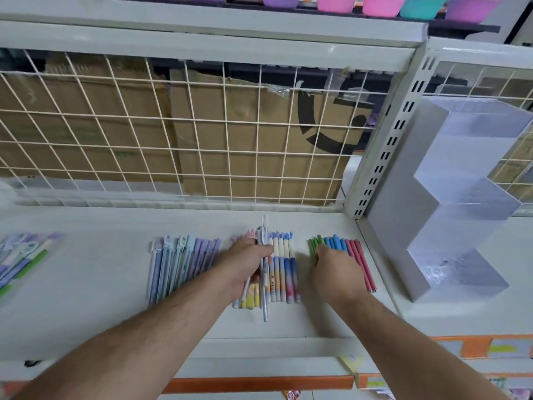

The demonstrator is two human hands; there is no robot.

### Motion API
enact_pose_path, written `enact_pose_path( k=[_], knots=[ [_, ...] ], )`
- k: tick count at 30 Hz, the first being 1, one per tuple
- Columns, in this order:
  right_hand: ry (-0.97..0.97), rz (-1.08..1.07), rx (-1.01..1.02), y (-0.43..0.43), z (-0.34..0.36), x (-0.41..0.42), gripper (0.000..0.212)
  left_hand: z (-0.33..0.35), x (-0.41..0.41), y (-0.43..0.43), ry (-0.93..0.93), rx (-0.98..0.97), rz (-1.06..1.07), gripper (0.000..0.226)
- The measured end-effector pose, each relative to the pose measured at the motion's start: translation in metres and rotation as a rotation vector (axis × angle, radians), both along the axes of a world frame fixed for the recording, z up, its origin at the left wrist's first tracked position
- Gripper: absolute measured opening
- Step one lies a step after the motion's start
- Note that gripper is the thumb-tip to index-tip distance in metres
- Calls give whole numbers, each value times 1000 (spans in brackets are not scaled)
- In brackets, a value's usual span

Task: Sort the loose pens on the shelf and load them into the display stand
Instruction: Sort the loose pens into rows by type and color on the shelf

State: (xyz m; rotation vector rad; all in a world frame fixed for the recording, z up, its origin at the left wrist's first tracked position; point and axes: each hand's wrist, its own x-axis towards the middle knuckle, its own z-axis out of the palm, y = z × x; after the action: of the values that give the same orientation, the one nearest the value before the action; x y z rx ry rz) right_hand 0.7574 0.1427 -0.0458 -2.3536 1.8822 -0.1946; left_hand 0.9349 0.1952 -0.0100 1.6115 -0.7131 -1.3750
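White-painted metal shop shelving (86,298) is seen from above, backed by a cream wire grid (173,134) with brown cardboard boxes (245,145) stacked behind it; pastel plastic bowls (380,5) are lined along the shelf overhead. Loose pens are laid in sorted rows on the shelf board, all pointing toward the grid: a row of pale blue and lilac pens (178,264) at the left, a row of cream-to-blue-and-pink gradient pens (285,272) in the middle, and a row of green, blue and red pens (357,255) at the right; packets of pens (20,261) are seen at the far left edge. A slim white-and-grey pen with a clip (264,301) is gripped by the curled fingers of the left hand (245,267), held above the gradient row. The right hand (336,272) is laid over the green and blue pens with its fingers bent down onto them; whether any pen is pinched cannot be told. A white stepped three-tier display stand (461,197) is set in the neighbouring bay to the right, apart from the pens.
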Motion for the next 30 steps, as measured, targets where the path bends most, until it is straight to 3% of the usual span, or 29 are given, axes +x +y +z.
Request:
enact_pose_path(
  k=[2, 4, 8, 13, 20, 26, 30],
  knots=[
    [-75, -6, -11, 3, 3, 4, 12, -1, 2, 0, 10, -1, -7, 12],
    [-274, -10, 15, 9, 11, 13, 12, -4, 4, -1, 19, -6, -12, 16],
    [-727, 23, 210, 28, 34, 40, 17, -3, 9, 4, 85, -48, -17, 16],
    [-1078, -22, 475, 50, 49, 71, 14, -2, 36, 20, 147, -88, -40, 12],
    [-1063, 27, 562, 74, 47, 128, 30, -6, 87, 49, 84, -110, -45, 15],
    [-1017, 13, 535, 93, 46, 165, 12, -12, 127, 64, 54, -108, 67, 23],
    [-888, 9, 567, 102, 39, 180, 16, -17, 150, 68, 94, -96, 158, 22]
  ],
)
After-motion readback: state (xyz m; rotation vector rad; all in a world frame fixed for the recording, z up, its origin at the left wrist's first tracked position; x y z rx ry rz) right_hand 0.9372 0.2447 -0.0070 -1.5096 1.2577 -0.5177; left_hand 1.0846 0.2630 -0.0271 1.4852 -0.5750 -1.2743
